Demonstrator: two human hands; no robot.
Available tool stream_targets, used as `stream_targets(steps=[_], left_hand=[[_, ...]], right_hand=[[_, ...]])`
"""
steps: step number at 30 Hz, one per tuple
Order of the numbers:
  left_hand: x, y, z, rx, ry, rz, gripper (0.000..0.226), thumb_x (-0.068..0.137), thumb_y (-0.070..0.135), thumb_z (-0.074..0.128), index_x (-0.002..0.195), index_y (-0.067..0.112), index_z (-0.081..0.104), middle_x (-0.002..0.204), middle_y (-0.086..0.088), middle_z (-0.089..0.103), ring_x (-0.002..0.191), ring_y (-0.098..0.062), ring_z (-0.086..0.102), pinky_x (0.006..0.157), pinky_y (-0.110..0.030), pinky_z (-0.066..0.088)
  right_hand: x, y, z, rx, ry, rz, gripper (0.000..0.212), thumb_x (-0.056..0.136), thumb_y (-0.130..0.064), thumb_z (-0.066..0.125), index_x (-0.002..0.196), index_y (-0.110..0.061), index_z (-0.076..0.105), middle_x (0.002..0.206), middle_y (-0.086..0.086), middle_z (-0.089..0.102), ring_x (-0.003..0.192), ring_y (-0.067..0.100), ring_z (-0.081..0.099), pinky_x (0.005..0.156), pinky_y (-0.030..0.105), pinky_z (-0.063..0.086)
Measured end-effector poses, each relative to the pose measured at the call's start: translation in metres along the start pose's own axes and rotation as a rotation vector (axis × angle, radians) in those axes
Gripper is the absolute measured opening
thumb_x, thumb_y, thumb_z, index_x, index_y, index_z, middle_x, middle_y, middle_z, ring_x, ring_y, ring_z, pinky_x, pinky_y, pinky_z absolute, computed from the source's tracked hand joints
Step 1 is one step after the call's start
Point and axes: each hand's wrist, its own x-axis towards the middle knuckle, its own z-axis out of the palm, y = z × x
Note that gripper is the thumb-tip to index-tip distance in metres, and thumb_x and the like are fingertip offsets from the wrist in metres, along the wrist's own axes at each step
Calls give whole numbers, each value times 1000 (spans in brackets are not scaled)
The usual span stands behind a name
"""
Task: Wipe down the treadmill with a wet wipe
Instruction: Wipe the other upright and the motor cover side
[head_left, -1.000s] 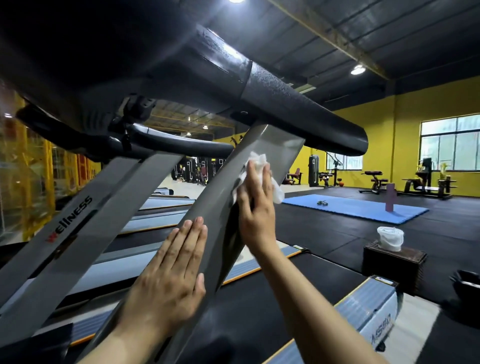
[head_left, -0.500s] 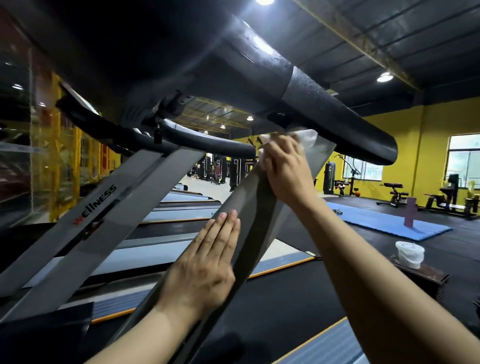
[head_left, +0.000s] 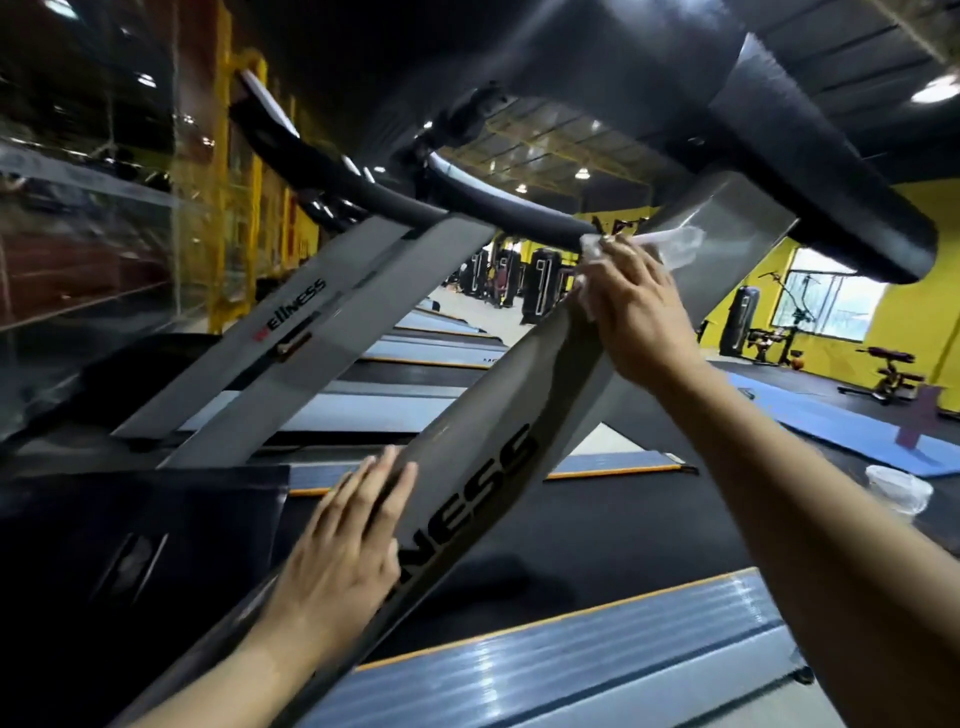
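Head camera, looking up from low beside a treadmill's grey slanted upright (head_left: 524, 410) — the landmark for everything that follows. Black letters "NESS" run along its lower half. High on this upright, just under the thick black handrail (head_left: 810, 171) that crosses above it, the right hand (head_left: 636, 306) presses a white wet wipe (head_left: 675, 244) against the grey face; the fingers curl over the wipe, and its crumpled edges stick out above the fingertips and beside the thumb. Lower down the same upright, next to the lettering, the left hand (head_left: 343, 551) lies flat against its left edge — fingers straight and together, holding nothing. Left of the upright stands a second grey upright (head_left: 291, 332) printed "WELLNESS". Below and right of the landmark lie the black running belt (head_left: 613, 525) and a blue-grey side rail (head_left: 597, 654) with an orange edge. Far right of the upright, a white tub (head_left: 896, 488) sits near a blue floor mat (head_left: 841, 421), in front of yellow gym walls (head_left: 914, 291).
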Motion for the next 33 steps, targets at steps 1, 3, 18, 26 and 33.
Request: stream_targets(steps=[1,3,18,26,33], left_hand=[[-18,-3,0,6,-37,-28,74,91,18,46,161,10,25,167,-16,25,148,-35,38,118,-49,33],[-42,-3,4,12,-98,-66,78,92,19,51,163,12,19,169,-15,19,151,-35,32,116,-53,35],[-50,-9,7,-84,-119,-128,90,93,21,74,164,19,19,170,-8,17,151,-31,33,117,-51,38],[-51,-8,8,-112,-121,-121,71,97,31,46,162,17,23,169,-8,20,148,-32,38,118,-47,32],[18,5,-4,-185,-80,-68,76,87,29,48,158,10,33,166,-9,29,143,-29,44,116,-39,33]], right_hand=[[-6,-15,5,1,7,34,42,107,-37,40,132,-10,61,145,19,53,139,36,43,119,50,27],[-31,-59,18,39,0,-8,36,106,-31,45,124,-7,64,136,18,57,131,37,49,116,51,30],[-95,-125,57,181,120,24,38,107,-23,44,138,-7,59,156,21,40,149,35,31,124,51,19],[-123,-120,72,369,108,123,51,107,-21,41,157,-14,34,167,19,13,156,22,4,125,50,16],[-91,-124,77,593,323,607,58,107,-34,36,161,-19,23,169,16,-3,155,13,-4,126,45,11]])
